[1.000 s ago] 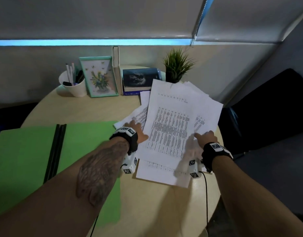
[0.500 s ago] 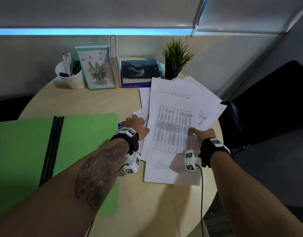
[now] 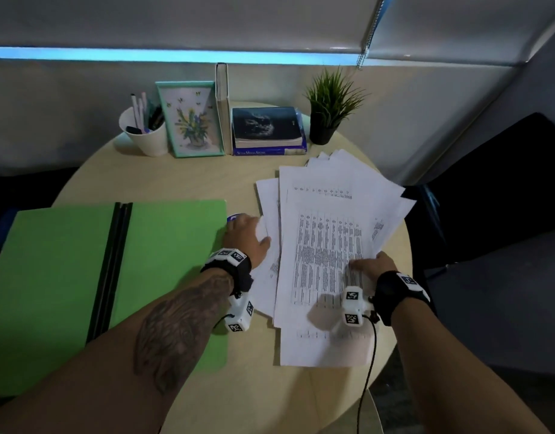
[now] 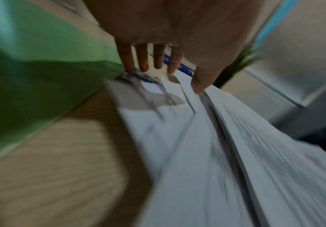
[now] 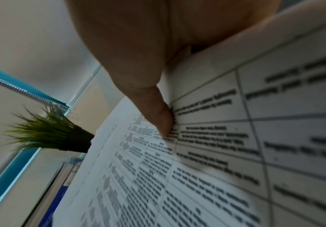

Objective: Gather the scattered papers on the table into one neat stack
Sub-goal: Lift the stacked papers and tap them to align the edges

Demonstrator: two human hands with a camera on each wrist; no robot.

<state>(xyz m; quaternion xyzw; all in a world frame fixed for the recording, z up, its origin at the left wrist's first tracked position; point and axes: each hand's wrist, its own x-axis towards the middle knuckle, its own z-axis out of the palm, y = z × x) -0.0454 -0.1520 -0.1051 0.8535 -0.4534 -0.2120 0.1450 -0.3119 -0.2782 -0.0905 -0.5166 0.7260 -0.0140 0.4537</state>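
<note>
Green folder [image 3: 163,245] just beside fanned papers [image 3: 326,245]

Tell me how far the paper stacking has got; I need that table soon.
Done: the papers overlap in one fanned pile. In hand: the right hand grips the top sheets while the left hand pushes the pile's left sheets. Left: squaring the splayed edges.

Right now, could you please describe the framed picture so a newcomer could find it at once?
Look to the round table's far edge. Between the white pen cup and an upright book stands the framed picture: only it has a mint frame and painted flowers.
</note>
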